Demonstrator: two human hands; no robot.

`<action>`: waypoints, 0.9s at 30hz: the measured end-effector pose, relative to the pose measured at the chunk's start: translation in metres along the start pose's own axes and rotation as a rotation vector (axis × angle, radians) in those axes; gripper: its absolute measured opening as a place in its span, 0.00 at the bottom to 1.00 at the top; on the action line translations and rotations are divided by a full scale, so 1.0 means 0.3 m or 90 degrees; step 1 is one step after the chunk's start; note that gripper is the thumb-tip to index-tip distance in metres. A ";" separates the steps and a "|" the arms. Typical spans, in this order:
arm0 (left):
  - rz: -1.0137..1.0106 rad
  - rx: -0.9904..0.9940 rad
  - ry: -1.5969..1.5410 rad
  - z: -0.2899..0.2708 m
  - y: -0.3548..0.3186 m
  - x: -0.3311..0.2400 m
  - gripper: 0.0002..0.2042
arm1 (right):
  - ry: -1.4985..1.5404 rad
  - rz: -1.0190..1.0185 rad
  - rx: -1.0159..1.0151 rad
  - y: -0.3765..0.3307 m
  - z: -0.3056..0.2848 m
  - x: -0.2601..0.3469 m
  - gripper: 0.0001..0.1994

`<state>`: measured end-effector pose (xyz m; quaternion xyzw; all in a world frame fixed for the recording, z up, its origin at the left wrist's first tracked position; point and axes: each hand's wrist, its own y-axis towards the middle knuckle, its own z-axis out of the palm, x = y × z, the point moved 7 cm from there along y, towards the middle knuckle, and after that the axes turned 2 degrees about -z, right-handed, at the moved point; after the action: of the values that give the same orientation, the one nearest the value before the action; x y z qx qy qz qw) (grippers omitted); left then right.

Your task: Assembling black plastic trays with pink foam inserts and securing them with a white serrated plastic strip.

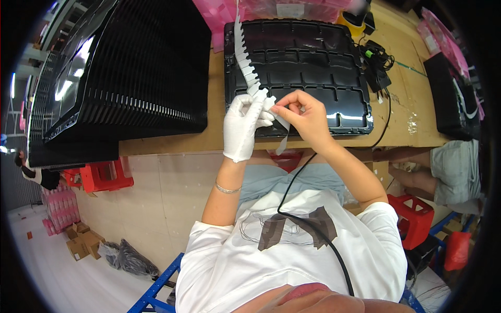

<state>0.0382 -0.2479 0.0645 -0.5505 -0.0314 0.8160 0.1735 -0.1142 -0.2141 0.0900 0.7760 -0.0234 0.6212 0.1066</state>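
My left hand (243, 125), in a white glove, holds a long white backing strip (243, 55) with a row of small pads that runs up over a black moulded panel (308, 62) lying flat on the wooden bench (407, 99). My bare right hand (305, 117) pinches a piece of the strip beside the gloved fingers, and a loose end (282, 143) hangs below. Both hands hover over the panel's near edge.
A tall stack of black panels (125, 78) fills the bench's left. Pink foam sheets (219, 15) lie behind. Black cables and a small device (377, 65) sit right of the panel. Another person's legs (449, 167) are at the right, with red stools (415, 216) below.
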 end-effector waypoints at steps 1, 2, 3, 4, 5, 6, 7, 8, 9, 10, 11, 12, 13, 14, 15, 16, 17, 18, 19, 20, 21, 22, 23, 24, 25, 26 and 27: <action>0.017 -0.011 0.008 0.007 -0.001 0.001 0.06 | -0.028 -0.040 -0.039 -0.014 -0.012 0.011 0.07; 0.016 -0.008 0.010 0.021 -0.002 0.009 0.06 | -0.027 -0.040 -0.042 -0.026 -0.020 0.007 0.07; 0.021 -0.008 -0.007 0.033 -0.002 0.016 0.06 | -0.069 -0.121 -0.069 -0.040 -0.035 0.033 0.06; 0.024 -0.007 -0.023 0.041 0.000 0.021 0.06 | -0.111 -0.203 -0.096 -0.053 -0.048 0.060 0.06; 0.023 -0.004 -0.022 0.046 0.006 0.030 0.06 | -0.112 -0.202 -0.100 -0.052 -0.063 0.059 0.06; 0.037 -0.005 -0.049 0.046 0.014 0.035 0.06 | -0.125 -0.310 -0.066 -0.059 -0.066 0.094 0.06; 0.050 -0.007 -0.076 0.045 0.021 0.040 0.06 | -0.139 -0.418 -0.031 -0.069 -0.073 0.126 0.06; 0.050 -0.003 -0.075 0.042 0.032 0.046 0.06 | -0.134 -0.397 -0.003 -0.037 -0.105 0.118 0.06; 0.053 -0.028 -0.056 0.017 0.036 0.040 0.07 | -0.126 -0.378 0.028 0.011 -0.146 0.122 0.05; 0.055 -0.053 -0.038 -0.006 0.037 0.034 0.07 | -0.150 -0.258 -0.008 0.087 -0.222 0.102 0.03; 0.071 -0.049 -0.001 -0.013 0.032 0.022 0.07 | -0.141 -0.210 -0.057 0.180 -0.311 0.062 0.04; 0.069 -0.040 0.000 -0.003 0.031 0.019 0.07 | -0.143 -0.215 -0.107 0.294 -0.429 -0.010 0.05; 0.069 -0.031 0.021 0.008 0.033 0.020 0.07 | -0.245 -0.204 -0.110 0.391 -0.539 -0.067 0.06; 0.070 -0.024 0.043 0.016 0.033 0.020 0.06 | -0.344 -0.192 -0.110 0.477 -0.629 -0.117 0.08; 0.061 -0.018 0.067 0.035 0.032 0.016 0.06 | -0.429 -0.154 -0.096 0.557 -0.696 -0.177 0.09; 0.061 -0.012 0.067 0.046 0.033 0.015 0.06 | -0.513 -0.114 -0.081 0.618 -0.741 -0.237 0.10; 0.048 -0.002 0.079 0.055 0.035 0.019 0.06 | -0.516 -0.113 -0.087 0.659 -0.767 -0.283 0.10; 0.037 0.005 0.092 0.058 0.033 0.019 0.06 | -0.535 -0.125 -0.063 0.690 -0.759 -0.314 0.10; 0.040 0.006 0.105 0.057 0.035 0.019 0.06 | -0.554 -0.137 -0.040 0.708 -0.765 -0.344 0.09; 0.041 0.002 0.105 0.046 0.034 0.020 0.06 | -0.552 -0.139 -0.037 0.720 -0.749 -0.337 0.09; 0.040 0.006 0.104 0.038 0.036 0.022 0.06 | -0.569 -0.100 -0.029 0.735 -0.738 -0.343 0.10; 0.039 0.012 0.103 0.033 0.041 0.023 0.06 | -0.586 -0.061 -0.021 0.744 -0.730 -0.350 0.10; 0.036 0.013 0.103 0.034 0.043 0.025 0.06 | -0.587 -0.058 -0.021 0.748 -0.737 -0.363 0.10; 0.033 0.018 0.109 0.039 0.044 0.024 0.06 | -0.587 -0.071 -0.037 0.753 -0.745 -0.369 0.10; 0.029 0.023 0.114 0.044 0.046 0.024 0.06 | -0.588 -0.083 -0.052 0.755 -0.755 -0.374 0.10; 0.026 0.024 0.114 0.043 0.049 0.024 0.06 | -0.589 -0.080 -0.052 0.757 -0.754 -0.377 0.10; 0.019 0.025 0.112 0.042 0.052 0.026 0.06 | -0.588 -0.080 -0.058 0.759 -0.754 -0.378 0.10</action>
<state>0.0203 -0.2582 0.0588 -0.6168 0.0085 0.7676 0.1743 -0.3953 -0.4032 0.0576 0.9658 -0.0484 0.2010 0.1566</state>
